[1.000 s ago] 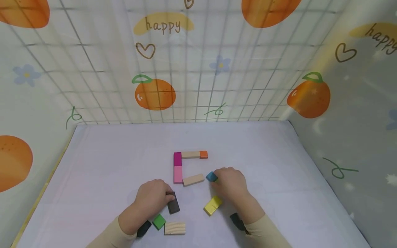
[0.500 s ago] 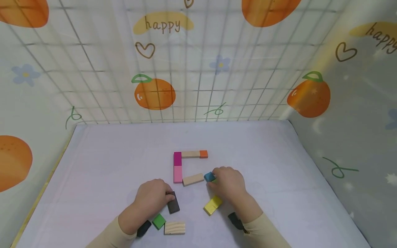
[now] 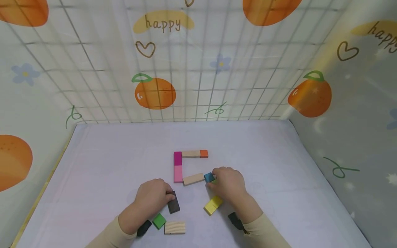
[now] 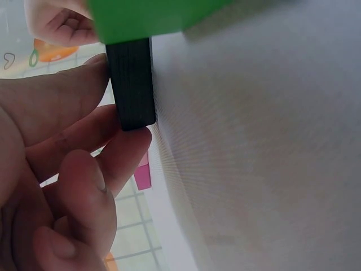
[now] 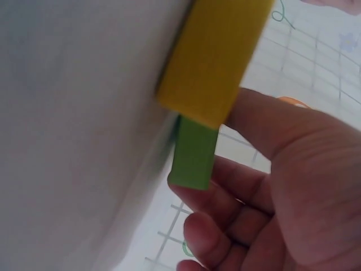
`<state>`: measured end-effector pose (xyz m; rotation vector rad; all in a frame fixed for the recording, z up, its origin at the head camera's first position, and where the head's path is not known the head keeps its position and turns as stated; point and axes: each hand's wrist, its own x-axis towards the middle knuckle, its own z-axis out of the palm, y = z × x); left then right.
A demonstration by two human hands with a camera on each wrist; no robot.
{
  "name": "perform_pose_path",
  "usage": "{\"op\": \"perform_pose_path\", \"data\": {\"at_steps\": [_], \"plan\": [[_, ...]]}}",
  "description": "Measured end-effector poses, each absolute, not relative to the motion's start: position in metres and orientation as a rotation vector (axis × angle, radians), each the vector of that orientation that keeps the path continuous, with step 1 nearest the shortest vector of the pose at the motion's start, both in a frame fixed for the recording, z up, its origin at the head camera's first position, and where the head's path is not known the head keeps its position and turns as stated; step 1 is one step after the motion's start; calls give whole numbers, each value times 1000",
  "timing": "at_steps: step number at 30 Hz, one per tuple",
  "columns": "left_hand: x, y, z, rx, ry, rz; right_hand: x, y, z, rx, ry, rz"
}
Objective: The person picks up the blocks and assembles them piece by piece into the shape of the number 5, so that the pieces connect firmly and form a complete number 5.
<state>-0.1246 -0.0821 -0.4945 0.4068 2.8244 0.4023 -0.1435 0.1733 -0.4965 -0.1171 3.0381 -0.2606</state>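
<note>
In the head view my left hand [image 3: 152, 197] pinches a black block [image 3: 173, 203] lying on the table; its thumb and a finger also show against that block [image 4: 131, 84] in the left wrist view. My right hand [image 3: 228, 183] grips a light green block [image 5: 194, 155], mostly hidden from the head view. A blue block [image 3: 209, 177] sits against it, by the right end of a slanted plain wooden block [image 3: 193, 179]. That piece meets a pink block [image 3: 178, 174], which continues into a magenta block [image 3: 177, 158], another plain block [image 3: 190, 154] and an orange block [image 3: 203, 153].
A yellow block [image 3: 213, 205] lies below my right hand. Near my left wrist are a green block [image 3: 159, 221] and a wood-grained block [image 3: 175, 227]. Dark wrist cameras [image 3: 236, 220] hang beneath both wrists. Printed curtains [image 3: 198, 69] enclose the white table [image 3: 124, 148].
My right hand has shifted slightly left, bringing the blue block up to the slanted wooden block's end and turning it a little. My left hand has stayed on the black block.
</note>
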Motion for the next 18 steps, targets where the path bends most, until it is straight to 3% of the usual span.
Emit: {"op": "perform_pose_path", "data": {"at_steps": [9,18], "plan": [[-125,-82,-493,398,2822,391,-143,176,-493,-99,2993,-317],[-125,-82,-491,394,2824,386,-143,213,-487,-92,2923,-423]]}}
